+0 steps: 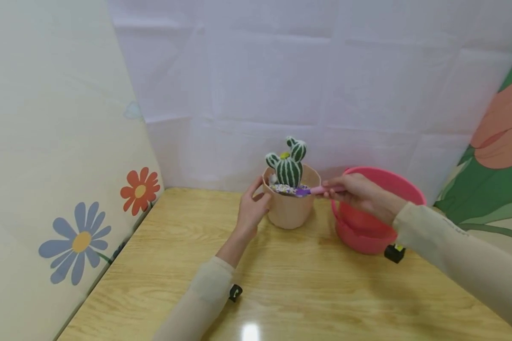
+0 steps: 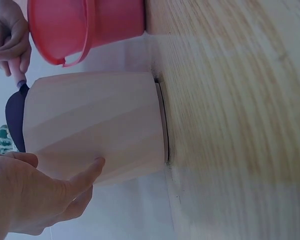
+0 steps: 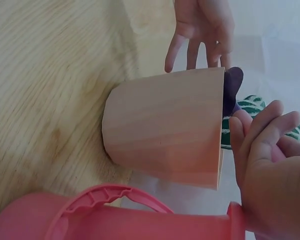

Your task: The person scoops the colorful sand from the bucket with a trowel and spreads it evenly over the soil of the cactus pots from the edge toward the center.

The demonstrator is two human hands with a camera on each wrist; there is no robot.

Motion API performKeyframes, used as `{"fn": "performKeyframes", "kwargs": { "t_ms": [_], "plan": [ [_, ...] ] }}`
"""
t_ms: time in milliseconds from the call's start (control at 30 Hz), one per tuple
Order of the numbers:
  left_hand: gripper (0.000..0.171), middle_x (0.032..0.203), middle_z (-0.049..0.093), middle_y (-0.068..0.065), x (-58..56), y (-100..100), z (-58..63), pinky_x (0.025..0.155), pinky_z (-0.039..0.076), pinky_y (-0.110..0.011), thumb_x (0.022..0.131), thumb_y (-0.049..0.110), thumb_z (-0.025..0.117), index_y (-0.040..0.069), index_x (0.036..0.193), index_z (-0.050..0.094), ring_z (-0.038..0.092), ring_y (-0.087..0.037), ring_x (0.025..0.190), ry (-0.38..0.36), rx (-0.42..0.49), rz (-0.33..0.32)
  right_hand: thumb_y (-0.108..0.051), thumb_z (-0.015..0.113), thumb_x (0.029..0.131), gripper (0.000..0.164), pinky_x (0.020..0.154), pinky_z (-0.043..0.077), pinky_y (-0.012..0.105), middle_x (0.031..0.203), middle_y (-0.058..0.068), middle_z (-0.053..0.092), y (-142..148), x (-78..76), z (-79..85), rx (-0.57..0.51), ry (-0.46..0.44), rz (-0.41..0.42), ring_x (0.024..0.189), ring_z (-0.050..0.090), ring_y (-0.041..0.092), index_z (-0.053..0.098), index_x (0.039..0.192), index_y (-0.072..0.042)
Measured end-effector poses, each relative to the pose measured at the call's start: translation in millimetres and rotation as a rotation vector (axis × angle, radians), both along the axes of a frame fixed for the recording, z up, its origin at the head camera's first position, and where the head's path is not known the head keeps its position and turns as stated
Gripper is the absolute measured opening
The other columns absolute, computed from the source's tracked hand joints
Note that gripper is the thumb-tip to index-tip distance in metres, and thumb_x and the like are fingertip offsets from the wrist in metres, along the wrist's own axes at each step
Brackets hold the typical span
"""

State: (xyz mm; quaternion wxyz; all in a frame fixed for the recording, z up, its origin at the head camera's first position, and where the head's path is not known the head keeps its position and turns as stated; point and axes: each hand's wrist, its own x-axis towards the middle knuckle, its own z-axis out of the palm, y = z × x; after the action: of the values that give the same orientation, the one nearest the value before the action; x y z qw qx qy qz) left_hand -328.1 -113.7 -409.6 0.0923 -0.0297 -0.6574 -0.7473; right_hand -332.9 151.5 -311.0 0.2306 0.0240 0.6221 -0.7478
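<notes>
A cream flowerpot (image 1: 289, 210) stands upright on the table, holding a green-and-white striped cactus (image 1: 288, 171) and small multicoloured pebbles (image 1: 283, 189). My right hand (image 1: 353, 189) grips the pink handle of a small shovel (image 1: 320, 190). The shovel's purple blade (image 2: 15, 117) lies at the pot's rim, over the pebbles. On the pot's left side, my left hand (image 1: 251, 208) rests with its fingers spread and mostly straight against the wall, as the right wrist view shows. The cactus base is hidden by the pebbles and rim.
A pink bucket (image 1: 360, 239) with a handle stands right of the pot, beneath my right forearm. The wooden table (image 1: 281, 284) meets a white cloth backdrop (image 1: 264, 85) behind the pot. Flower-printed panels (image 1: 81, 142) flank both sides.
</notes>
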Motion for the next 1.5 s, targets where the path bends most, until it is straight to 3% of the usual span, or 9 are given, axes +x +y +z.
{"fn": "performKeyframes", "kwargs": {
  "t_ms": [200, 433, 700, 933, 1167, 1300, 1500],
  "plan": [
    [0.067, 0.153, 0.048, -0.001, -0.4, 0, 0.7, 0.084, 0.056, -0.046, 0.089, 0.005, 0.058, 0.011, 0.154, 0.045, 0.057, -0.025, 0.122, 0.007, -0.001, 0.003, 0.005, 0.051, 0.103, 0.021, 0.08, 0.058, 0.021, 0.102, 0.025, 0.072, -7, 1.7, 2.0, -0.063, -0.031, 0.017, 0.088, 0.073, 0.021, 0.067, 0.114, 0.015],
    [0.066, 0.153, 0.048, 0.0, 1.4, 1, 1.5, 0.088, 0.055, -0.051, 0.089, 0.005, 0.058, 0.012, 0.154, 0.045, 0.056, -0.024, 0.124, 0.0, -0.001, 0.002, 0.005, 0.047, 0.104, 0.033, 0.081, 0.058, 0.02, 0.102, 0.026, 0.072, -13, 2.0, 2.0, -0.109, -0.077, -0.003, 0.085, 0.073, 0.022, 0.048, 0.133, 0.019],
    [0.065, 0.152, 0.049, 0.0, 1.4, 3, 1.2, 0.088, 0.056, -0.051, 0.09, 0.005, 0.057, 0.011, 0.154, 0.046, 0.056, -0.024, 0.123, -0.003, 0.001, 0.003, 0.003, 0.047, 0.105, 0.024, 0.083, 0.058, 0.022, 0.103, 0.026, 0.072, -8, 2.1, 2.0, -0.121, -0.106, 0.002, 0.088, 0.074, 0.024, 0.07, 0.105, 0.012],
    [0.066, 0.153, 0.047, -0.003, 2.9, 2, 3.4, 0.084, 0.056, -0.047, 0.09, 0.005, 0.056, 0.014, 0.155, 0.046, 0.058, -0.023, 0.117, 0.004, -0.009, -0.016, 0.0, 0.049, 0.106, 0.024, 0.086, 0.057, 0.026, 0.108, 0.026, 0.071, 1, 3.2, 6.3, -0.108, -0.101, 0.049, 0.099, 0.072, 0.03, 0.069, 0.11, 0.013],
    [0.067, 0.154, 0.045, -0.002, 1.6, 2, 3.5, 0.087, 0.056, -0.049, 0.09, 0.005, 0.055, 0.016, 0.155, 0.045, 0.057, -0.023, 0.119, 0.003, -0.013, -0.028, 0.006, 0.048, 0.104, 0.023, 0.091, 0.055, 0.029, 0.11, 0.031, 0.068, 14, 3.9, 12.1, -0.141, -0.098, 0.056, 0.107, 0.068, 0.036, 0.068, 0.096, 0.013],
    [0.067, 0.153, 0.046, 0.001, 1.4, 2, 2.8, 0.085, 0.056, -0.047, 0.09, 0.005, 0.056, 0.018, 0.155, 0.045, 0.058, -0.023, 0.118, 0.002, -0.005, -0.034, 0.006, 0.049, 0.103, 0.024, 0.082, 0.057, 0.022, 0.112, 0.032, 0.067, 24, 4.3, 16.5, -0.15, -0.108, 0.04, 0.11, 0.066, 0.039, 0.06, 0.082, 0.006],
    [0.067, 0.151, 0.049, 0.001, 1.0, 1, 2.5, 0.086, 0.055, -0.046, 0.089, 0.006, 0.057, 0.018, 0.154, 0.047, 0.057, -0.022, 0.118, -0.009, 0.002, -0.021, 0.008, 0.047, 0.103, 0.019, 0.067, 0.057, 0.016, 0.111, 0.032, 0.068, 37, 5.2, 20.8, -0.182, -0.095, 0.037, 0.108, 0.067, 0.039, 0.059, 0.089, 0.003]
  ]
}}
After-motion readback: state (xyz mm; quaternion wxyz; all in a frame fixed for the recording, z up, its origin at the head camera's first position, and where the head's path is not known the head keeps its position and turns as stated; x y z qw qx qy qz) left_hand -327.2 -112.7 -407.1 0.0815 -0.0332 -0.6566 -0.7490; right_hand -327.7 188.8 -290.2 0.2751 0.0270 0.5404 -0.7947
